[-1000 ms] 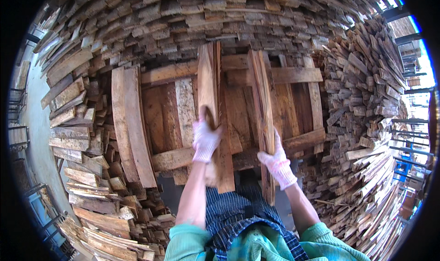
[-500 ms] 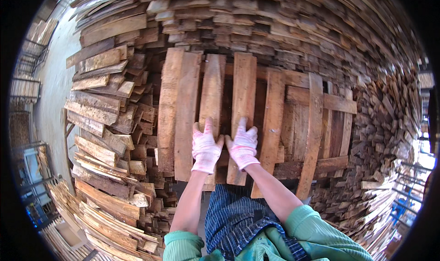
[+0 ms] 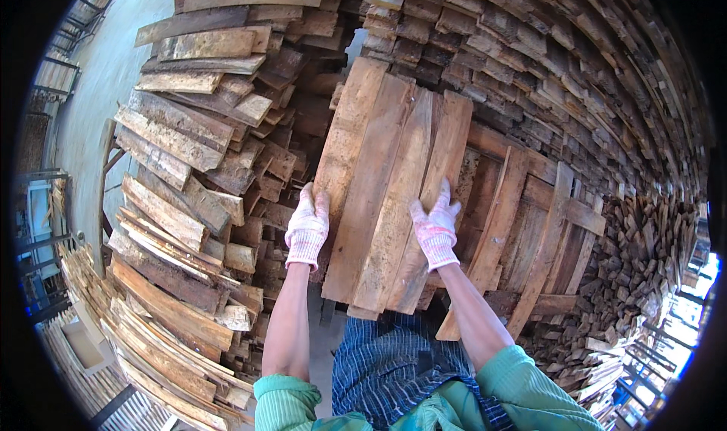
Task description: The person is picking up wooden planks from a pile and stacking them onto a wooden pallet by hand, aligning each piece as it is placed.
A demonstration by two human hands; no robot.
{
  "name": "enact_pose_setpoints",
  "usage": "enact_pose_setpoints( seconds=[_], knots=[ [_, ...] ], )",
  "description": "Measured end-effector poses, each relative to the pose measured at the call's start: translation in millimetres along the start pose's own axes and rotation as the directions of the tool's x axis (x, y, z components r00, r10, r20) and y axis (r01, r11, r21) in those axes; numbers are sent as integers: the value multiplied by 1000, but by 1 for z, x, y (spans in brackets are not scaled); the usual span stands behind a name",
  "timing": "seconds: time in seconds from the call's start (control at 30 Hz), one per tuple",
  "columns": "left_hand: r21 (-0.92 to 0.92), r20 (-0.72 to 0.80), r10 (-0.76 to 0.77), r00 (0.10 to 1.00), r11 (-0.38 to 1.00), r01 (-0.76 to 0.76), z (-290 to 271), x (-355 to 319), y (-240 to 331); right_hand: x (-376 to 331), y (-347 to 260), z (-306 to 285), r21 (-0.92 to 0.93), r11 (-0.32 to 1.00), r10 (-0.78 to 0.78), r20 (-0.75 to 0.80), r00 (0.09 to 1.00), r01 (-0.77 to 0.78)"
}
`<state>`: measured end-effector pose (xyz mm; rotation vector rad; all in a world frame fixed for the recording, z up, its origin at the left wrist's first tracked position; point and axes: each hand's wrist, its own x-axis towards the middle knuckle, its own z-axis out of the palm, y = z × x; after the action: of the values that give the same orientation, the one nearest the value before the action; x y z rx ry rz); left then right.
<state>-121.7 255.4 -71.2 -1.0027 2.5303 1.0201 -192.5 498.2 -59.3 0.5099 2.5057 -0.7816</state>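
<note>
Several rough brown wooden boards (image 3: 379,196) lie side by side, edges touching, slanted across a wooden frame or stack. My left hand (image 3: 307,223), in a pale pink-stained knit glove, is at the outer edge of the leftmost board (image 3: 351,128), its fingers stretched along that edge. My right hand (image 3: 436,227), gloved alike, rests on the rightmost board of the group with its fingers spread. Right of it, another board (image 3: 496,227) and a narrower board (image 3: 544,249) lie apart across the frame (image 3: 583,217), with gaps between them.
On the left stands a tall pile of loose boards (image 3: 189,128) with uneven ends sticking out. A high stack of planks (image 3: 530,60) fills the far side, and more stacked wood (image 3: 644,234) is at the right. A grey floor strip (image 3: 106,75) runs along the far left.
My hands have moved apart, left hand to the left edge and right hand rightward. The spaced boards beneath them are now together. The view has turned, so the boards appear more slanted.
</note>
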Motion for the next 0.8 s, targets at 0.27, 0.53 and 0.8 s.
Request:
enact_pose_setpoints(
  seconds=[0.27,0.53,0.8],
  knots=[
    [-209,-151,191,970,953,-221,-29,5,-63,1,44,-70,-289,853,-486,-137,863,435],
    [652,-200,-394,897,630,422,-159,18,-140,14,149,-60,-166,981,46,-302,952,-100],
    [649,-149,-264,953,701,296,-164,55,-168,74,134,-62,-91,893,-436,61,898,440]
  ],
)
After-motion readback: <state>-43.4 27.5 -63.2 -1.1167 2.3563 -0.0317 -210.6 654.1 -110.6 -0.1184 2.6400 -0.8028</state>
